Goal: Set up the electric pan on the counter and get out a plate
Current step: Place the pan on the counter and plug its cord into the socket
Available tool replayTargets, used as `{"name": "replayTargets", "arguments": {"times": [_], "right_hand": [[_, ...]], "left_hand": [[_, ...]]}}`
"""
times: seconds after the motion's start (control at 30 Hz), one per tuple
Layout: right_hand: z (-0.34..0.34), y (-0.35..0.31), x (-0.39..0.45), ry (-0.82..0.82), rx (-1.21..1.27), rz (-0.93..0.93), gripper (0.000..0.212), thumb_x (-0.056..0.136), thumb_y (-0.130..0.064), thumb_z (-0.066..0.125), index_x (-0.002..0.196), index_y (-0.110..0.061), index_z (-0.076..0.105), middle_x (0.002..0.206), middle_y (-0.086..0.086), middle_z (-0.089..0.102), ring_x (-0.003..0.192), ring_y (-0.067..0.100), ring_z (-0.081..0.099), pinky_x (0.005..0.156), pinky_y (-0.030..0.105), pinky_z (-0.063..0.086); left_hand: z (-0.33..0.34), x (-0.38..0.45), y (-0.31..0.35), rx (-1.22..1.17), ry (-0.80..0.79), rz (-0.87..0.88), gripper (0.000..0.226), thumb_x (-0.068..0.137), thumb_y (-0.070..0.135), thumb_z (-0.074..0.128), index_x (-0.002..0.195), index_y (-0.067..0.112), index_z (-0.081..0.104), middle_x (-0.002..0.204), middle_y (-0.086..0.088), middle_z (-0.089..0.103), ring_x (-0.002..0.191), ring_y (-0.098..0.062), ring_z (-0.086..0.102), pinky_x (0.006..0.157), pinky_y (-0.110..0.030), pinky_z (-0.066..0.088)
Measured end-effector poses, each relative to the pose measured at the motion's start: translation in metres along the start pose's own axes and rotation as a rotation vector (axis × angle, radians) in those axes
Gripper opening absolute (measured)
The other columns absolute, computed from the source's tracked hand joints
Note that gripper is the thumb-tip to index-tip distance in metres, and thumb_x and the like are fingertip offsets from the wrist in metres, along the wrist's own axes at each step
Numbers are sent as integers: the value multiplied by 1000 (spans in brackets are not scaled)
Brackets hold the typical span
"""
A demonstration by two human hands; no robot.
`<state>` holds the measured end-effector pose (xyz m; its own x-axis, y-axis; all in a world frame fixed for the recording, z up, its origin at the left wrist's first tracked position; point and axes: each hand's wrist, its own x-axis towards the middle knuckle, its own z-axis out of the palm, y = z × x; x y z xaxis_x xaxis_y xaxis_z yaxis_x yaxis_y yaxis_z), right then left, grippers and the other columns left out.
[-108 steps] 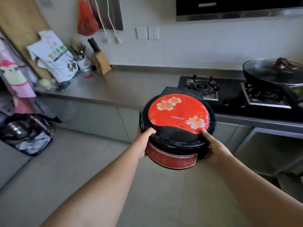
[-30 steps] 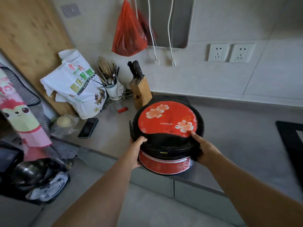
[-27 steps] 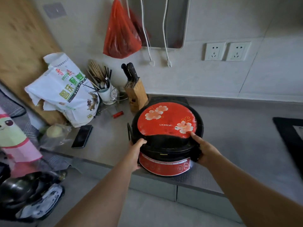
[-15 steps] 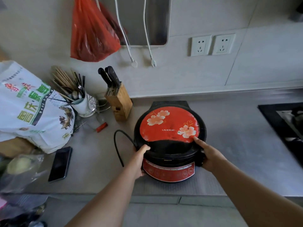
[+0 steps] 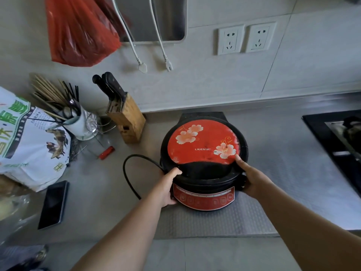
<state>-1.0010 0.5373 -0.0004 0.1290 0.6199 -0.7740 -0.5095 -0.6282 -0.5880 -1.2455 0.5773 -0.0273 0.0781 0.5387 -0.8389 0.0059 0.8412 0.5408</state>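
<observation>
Grey counter (image 5: 293, 173): both hands clasping electric pan (image 5: 203, 149), knife block (image 5: 127, 118) just beside.

We see the electric pan (image 5: 203, 147) resting on the tabletop (image 5: 283, 173), our left hand (image 5: 168, 187) and right hand (image 5: 252, 178) gripping its sides; a knife block (image 5: 127, 118) stands just left of the pan.

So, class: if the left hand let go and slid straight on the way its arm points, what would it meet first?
The left hand points up and right, so it would meet the electric pan it already grips; nothing lies between.
</observation>
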Motion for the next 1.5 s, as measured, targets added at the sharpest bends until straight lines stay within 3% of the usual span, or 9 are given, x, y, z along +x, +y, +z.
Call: {"name": "replayTargets", "arguments": {"times": [0.17,0.43,0.6,0.8,1.07,1.2,1.27,1.33,1.5], "right_hand": [[-10,-5,8,13,-43,17,44,81,-48,67,90,-6,56,93,12,64,82,24,62,82,39,46],[-16,-7,20,91,-109,27,95,46,-63,77,115,-2,52,110,13,64,108,29,61,99,42,51],[-20,-11,23,90,-154,33,93,50,-62,76,115,-2,50,112,13,61,112,31,59,101,43,49],[-22,-15,39,112,-239,21,66,66,-57,75,95,-1,54,101,14,64,107,32,61,101,46,49],[-28,-22,51,126,-344,51,77,59,-70,68,97,-4,55,103,15,65,91,31,64,98,45,51],[-26,-19,50,255,-436,0,111,40,-88,59,112,-3,56,99,10,65,88,28,64,76,41,58],[-20,-20,44,366,-556,-75,118,52,-90,52,133,-6,45,115,14,58,98,31,60,68,42,56],[-12,-21,33,491,-624,-202,113,63,-86,52,146,-12,32,139,19,42,121,39,50,92,52,50],[7,-16,-4,614,-643,-521,88,80,-68,57,149,-19,30,148,16,32,138,35,31,108,51,35]], "left_hand": [[0,11,-3,20,-36,-27,88,76,34,68,152,26,23,161,-6,13,147,-33,13,110,-60,27],[1,9,-4,55,-67,-24,101,70,44,76,154,27,20,162,-6,13,147,-33,15,112,-57,28],[1,8,-7,30,-47,-6,93,81,42,72,154,26,17,162,-5,9,148,-34,10,113,-57,27],[1,8,-7,8,-73,14,109,67,45,83,153,29,19,162,-6,12,147,-36,14,110,-60,30],[13,1,-8,-34,-42,-22,97,77,38,78,153,22,21,162,-9,7,148,-38,7,112,-59,27],[13,-9,-4,31,-34,-26,110,70,62,70,155,26,11,162,-9,7,147,-38,13,110,-59,32],[12,-12,-2,37,18,-30,105,73,71,57,155,25,10,162,-11,10,146,-37,18,109,-56,35],[5,-13,-2,14,86,-21,93,81,68,52,154,21,16,158,-16,22,143,-36,27,108,-53,38],[-20,-28,-12,106,162,-25,38,102,24,47,133,2,45,113,-17,58,127,-38,50,102,-45,44]]}}
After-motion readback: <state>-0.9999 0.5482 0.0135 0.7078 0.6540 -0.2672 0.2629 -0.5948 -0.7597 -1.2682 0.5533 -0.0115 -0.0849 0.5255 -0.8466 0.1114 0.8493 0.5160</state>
